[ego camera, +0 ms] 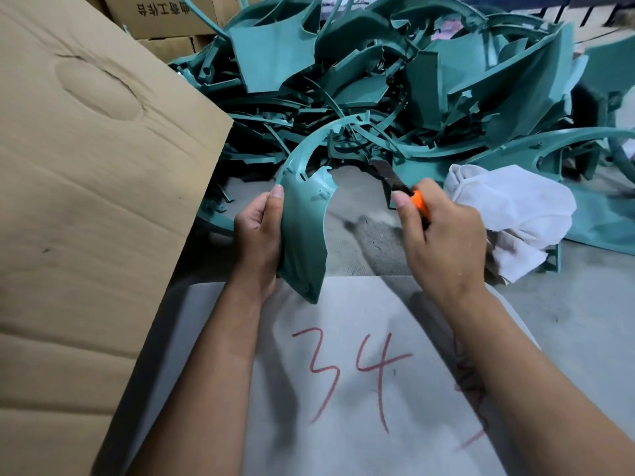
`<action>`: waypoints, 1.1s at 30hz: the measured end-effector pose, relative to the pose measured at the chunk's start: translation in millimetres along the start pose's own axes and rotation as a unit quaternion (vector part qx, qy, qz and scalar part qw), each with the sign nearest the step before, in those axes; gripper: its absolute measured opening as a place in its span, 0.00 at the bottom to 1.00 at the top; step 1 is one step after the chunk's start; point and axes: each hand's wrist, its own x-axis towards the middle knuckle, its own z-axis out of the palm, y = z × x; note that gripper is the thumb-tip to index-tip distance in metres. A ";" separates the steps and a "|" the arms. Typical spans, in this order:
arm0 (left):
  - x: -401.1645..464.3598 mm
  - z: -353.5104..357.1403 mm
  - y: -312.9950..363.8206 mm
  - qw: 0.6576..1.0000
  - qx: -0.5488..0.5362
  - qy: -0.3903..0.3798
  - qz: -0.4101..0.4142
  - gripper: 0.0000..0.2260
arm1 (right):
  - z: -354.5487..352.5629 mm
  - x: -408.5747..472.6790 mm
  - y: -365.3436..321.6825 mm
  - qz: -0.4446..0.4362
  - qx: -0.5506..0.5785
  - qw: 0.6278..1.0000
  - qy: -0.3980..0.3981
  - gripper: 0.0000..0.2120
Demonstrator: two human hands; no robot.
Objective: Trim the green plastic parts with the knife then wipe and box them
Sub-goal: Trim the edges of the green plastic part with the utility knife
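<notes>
**Green part in the left hand, knife in the right**

Leftmost, a large cardboard box flap (86,201), plain brown, creased, with an oval dent near its top. Behind it, at top left, stacked cartons (165,15) printed with dark Chinese characters, seen upside down and not readable with certainty.

Next, left hand (257,231) clamped on a curved green plastic part (304,235), thumb pressed at the upper edge, fingers wrapped behind. Part held upright above the near edge of the floor gap, its thin arc rising toward the pile.

Below both forearms, a pale grey sheet (343,389) bearing "34" handwritten in red marker, with another red mark partly hidden under the right forearm.

Further back, across the middle and top, a tangled heap of green plastic parts (395,80) lying on a grey concrete floor (360,235), dusty and mottled.

Then right hand (443,242) closed around a utility knife (409,197) with an orange handle, dark blade extended up and left, well apart from the held part.

Rightmost, a crumpled white cloth (515,207) resting just beside the right hand, against green pieces at the heap's edge.
</notes>
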 end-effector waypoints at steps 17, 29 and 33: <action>2.5 2.0 1.1 0.952 0.158 0.229 0.128 0.14 | -1.2 -7.0 3.4 -0.114 -0.033 0.976 -0.183 0.21; 10.8 -3.2 4.7 0.979 0.074 0.186 0.034 0.20 | -2.8 -5.6 4.0 -0.125 0.069 0.982 -0.121 0.21; 10.5 -2.4 6.8 0.981 0.057 0.183 0.005 0.21 | -7.7 -4.2 8.8 -0.102 0.120 0.984 -0.078 0.21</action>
